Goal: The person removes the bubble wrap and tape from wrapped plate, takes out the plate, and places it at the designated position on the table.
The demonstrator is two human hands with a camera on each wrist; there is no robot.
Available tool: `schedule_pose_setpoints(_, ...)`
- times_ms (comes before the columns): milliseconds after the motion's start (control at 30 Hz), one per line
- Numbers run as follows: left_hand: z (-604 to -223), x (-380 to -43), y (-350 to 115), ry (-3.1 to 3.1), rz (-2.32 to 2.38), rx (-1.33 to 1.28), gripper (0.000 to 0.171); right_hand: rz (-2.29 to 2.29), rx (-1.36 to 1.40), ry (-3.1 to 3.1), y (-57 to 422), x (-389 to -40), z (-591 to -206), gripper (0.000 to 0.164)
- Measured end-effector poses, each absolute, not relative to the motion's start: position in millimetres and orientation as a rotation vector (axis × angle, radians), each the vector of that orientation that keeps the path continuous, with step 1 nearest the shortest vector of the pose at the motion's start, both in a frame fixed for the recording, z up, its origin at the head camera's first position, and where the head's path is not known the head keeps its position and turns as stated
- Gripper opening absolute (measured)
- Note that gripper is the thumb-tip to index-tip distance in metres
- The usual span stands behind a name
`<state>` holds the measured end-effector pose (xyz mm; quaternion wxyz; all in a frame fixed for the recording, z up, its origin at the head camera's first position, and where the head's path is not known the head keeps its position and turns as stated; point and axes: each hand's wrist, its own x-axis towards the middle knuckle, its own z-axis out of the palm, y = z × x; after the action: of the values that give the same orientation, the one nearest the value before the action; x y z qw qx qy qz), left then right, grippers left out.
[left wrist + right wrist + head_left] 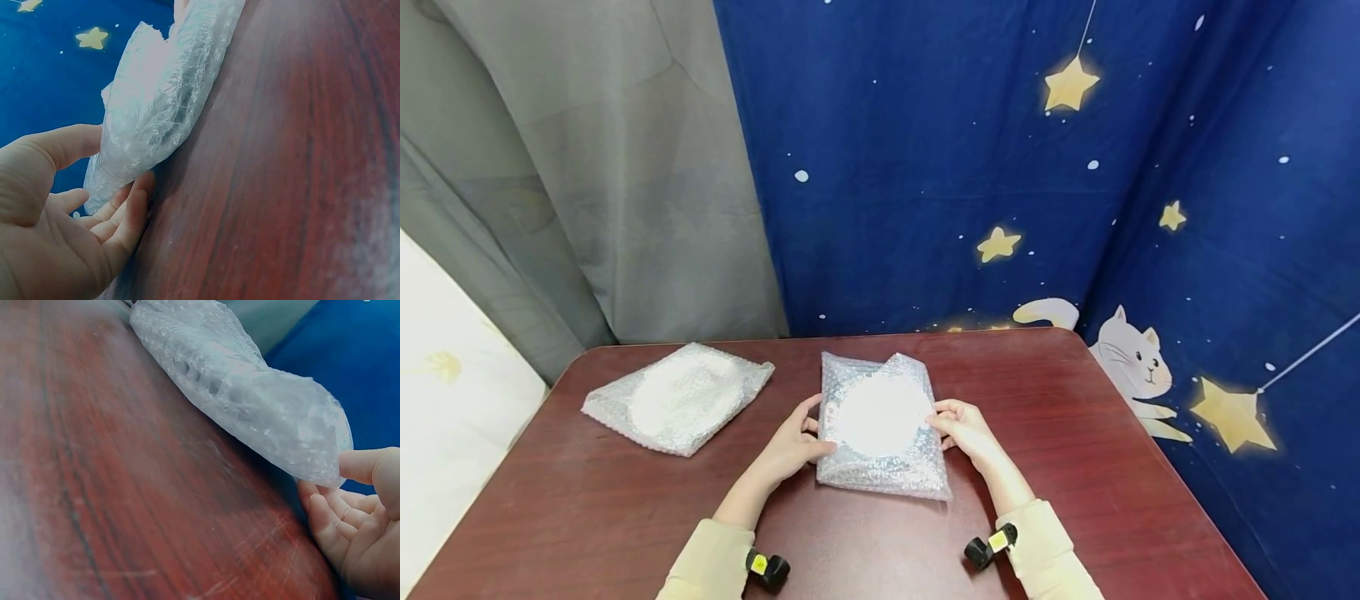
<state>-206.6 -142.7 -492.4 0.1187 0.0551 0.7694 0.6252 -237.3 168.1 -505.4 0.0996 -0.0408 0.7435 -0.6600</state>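
Note:
A bubble-wrap packet (883, 471) lies in front of me on the table, a round white shape inside it too bright to make out. My left hand (788, 446) pinches its left edge, thumb on top and fingers underneath. On the opposite edge my right hand (967, 431) holds it the same way. The left wrist view shows the packet's side (140, 106) slightly raised over the tabletop, with the left hand (69, 219) under and over its corner. Seen from the right wrist, the right thumb and fingers (359, 464) grip the other corner.
A second bubble-wrap packet (745, 383) with a round white shape lies at the table's back left. The dark red wooden table (1037, 400) ends at a grey curtain (647, 208) and a blue starred curtain (910, 167). Each wrist carries a small black camera (767, 571).

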Motion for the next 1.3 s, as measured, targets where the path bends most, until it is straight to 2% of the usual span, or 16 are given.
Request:
schedule_pose_setpoints(333,-494,-212,-142,2.257,1.778,0.136,0.085,-1.909,-0.108,2.274,167,-241,-508,0.033)
schedule_pose_setpoints(433,-481,-208,-141,2.241,1.774,0.168,0.084,-1.904,-0.116,2.270,167,-240,-508,0.035)
schedule_pose_setpoints(633,-490,-213,-144,2.236,1.749,0.188,0.085,-1.888,-0.135,2.277,163,-233,-491,0.042)
schedule_pose_setpoints(833,-497,-215,-144,2.232,1.764,0.177,0.085,-1.919,-0.073,2.323,164,-240,-507,0.048)
schedule_pose_setpoints(1100,-497,-211,-141,2.200,1.826,0.116,0.086,-1.923,-0.132,2.444,162,-242,-513,0.034)
schedule_pose_setpoints(1300,-477,-202,-140,2.171,1.856,0.148,0.085,-1.864,-0.203,2.560,161,-238,-511,0.028)
